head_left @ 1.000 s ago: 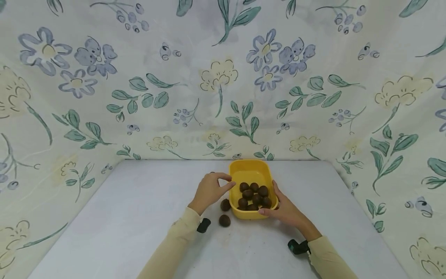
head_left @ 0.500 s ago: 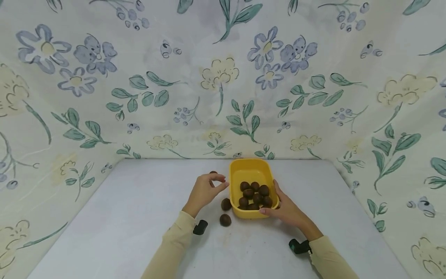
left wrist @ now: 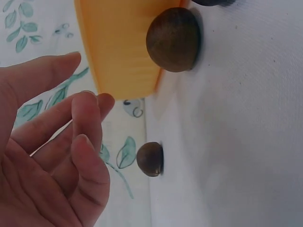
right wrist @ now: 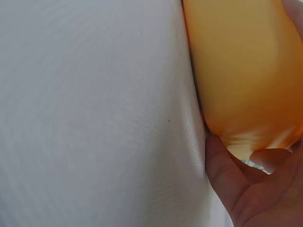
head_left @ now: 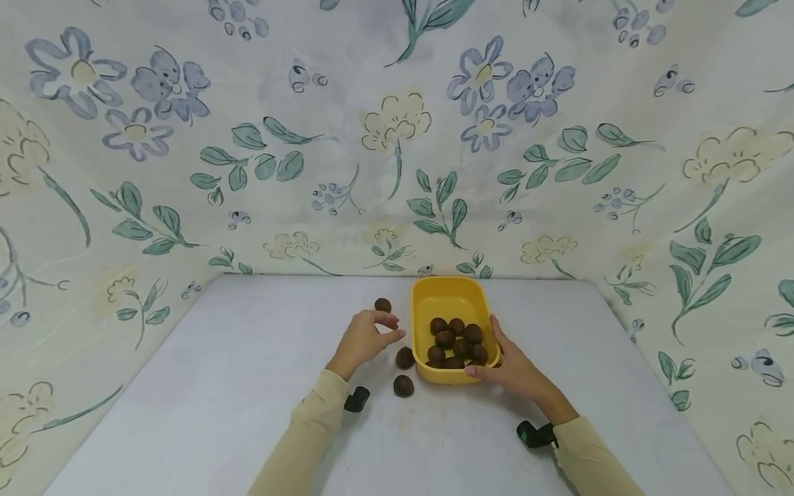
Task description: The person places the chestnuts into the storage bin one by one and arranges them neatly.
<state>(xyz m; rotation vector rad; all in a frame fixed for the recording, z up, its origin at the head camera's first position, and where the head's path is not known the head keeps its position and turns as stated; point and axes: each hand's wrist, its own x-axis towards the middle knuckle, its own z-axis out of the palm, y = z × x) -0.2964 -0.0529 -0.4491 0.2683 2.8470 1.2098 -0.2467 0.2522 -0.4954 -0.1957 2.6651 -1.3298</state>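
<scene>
A yellow plastic container sits on the white table, with several brown chestnuts gathered in its near half. My right hand grips its near right corner, thumb at the front rim and fingers along the right side. In the right wrist view, fingers touch the container's outer wall low down. Left of the container, my left hand hovers with thumb and fingers apart, holding nothing. Near it lie three loose chestnuts: a far chestnut, a middle chestnut and a near chestnut.
The white table stretches to both sides and toward the front. A floral cloth hangs behind it and along the sides. Each wrist wears a small black camera, such as the left wrist camera.
My left hand has drawn back leftward from the container's rim, uncovering the far chestnut. The right hand keeps its grip on the container. The head view has tilted slightly down.
</scene>
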